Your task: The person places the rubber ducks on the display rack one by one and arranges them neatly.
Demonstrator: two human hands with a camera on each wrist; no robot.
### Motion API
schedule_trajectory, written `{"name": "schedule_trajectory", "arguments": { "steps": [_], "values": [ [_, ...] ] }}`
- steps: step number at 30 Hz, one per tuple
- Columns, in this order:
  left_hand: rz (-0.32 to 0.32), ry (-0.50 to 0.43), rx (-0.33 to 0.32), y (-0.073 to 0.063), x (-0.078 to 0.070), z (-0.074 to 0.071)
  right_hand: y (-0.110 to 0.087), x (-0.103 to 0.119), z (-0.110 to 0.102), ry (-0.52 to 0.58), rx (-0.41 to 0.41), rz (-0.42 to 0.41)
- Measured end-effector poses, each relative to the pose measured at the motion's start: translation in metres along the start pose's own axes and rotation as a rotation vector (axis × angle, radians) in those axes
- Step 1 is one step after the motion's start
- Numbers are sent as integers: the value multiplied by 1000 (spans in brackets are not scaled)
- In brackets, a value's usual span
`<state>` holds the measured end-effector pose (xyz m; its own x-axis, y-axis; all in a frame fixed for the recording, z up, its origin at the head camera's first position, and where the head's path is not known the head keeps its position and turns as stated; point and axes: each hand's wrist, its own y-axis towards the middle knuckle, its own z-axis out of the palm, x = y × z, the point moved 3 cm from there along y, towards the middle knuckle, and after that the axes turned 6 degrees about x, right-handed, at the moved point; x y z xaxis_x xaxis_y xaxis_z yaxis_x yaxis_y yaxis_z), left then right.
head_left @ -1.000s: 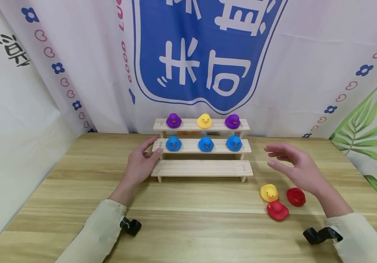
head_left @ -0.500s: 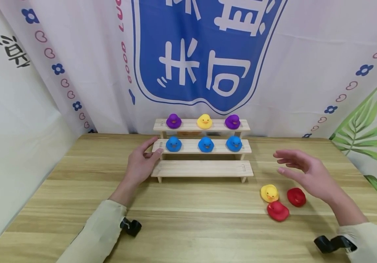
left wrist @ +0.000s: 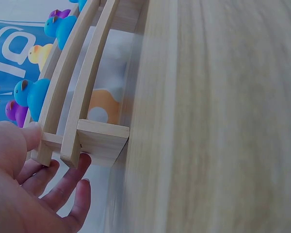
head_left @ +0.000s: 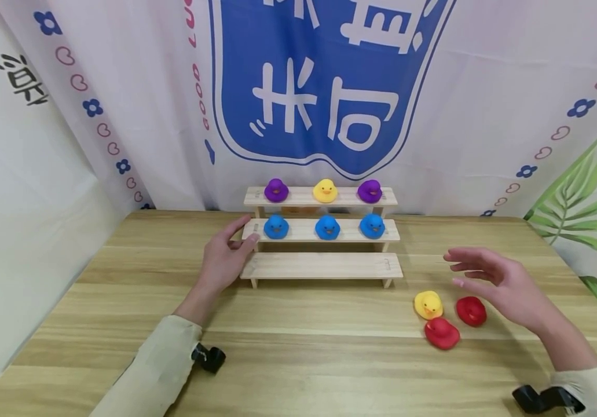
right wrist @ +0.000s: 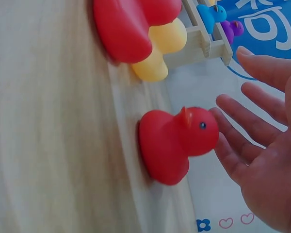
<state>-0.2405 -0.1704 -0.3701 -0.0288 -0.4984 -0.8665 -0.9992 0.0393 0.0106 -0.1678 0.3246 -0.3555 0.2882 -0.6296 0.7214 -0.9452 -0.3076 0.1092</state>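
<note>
My left hand (head_left: 223, 258) holds the left end of a three-tier wooden stand (head_left: 321, 266). In the left wrist view its thumb (left wrist: 33, 136) lies on the middle board, and the other fingers curl beneath. Above the tabletop at the right, my right hand (head_left: 506, 289) hovers with fingers loosely bent and nothing in them. Nearest to it is a red rubber duck (head_left: 471, 311). Left of that one sit a yellow duck (head_left: 428, 305) and a second red duck (head_left: 442, 333), close together. The right wrist view shows the nearer red duck (right wrist: 167, 145) beside my fingers, apparently untouched.
On the stand's top board are two purple ducks (head_left: 276, 190) with a yellow duck (head_left: 325, 191) between them. Three blue ducks (head_left: 328, 227) line the middle board. The bottom board is bare wood. A printed curtain (head_left: 173, 145) hangs behind the wooden table (head_left: 303, 359).
My right hand has drifted right and toward me, away from the stand, and is now beside the loose ducks. My left hand keeps its hold on the stand.
</note>
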Motion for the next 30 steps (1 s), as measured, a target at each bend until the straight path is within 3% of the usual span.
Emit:
{"name": "schedule_trajectory", "arguments": {
  "steps": [8, 18, 30],
  "values": [
    [-4, -19, 0, 0, -1, -1, -10, -10, -3, -1, 73, 34],
    [-4, -6, -2, 1, -1, 0, -26, -31, -6, 22, 193, 172],
    [-23, 8, -1, 2, 1, 1, -32, -41, -4, 63, 231, 194]
  ]
}}
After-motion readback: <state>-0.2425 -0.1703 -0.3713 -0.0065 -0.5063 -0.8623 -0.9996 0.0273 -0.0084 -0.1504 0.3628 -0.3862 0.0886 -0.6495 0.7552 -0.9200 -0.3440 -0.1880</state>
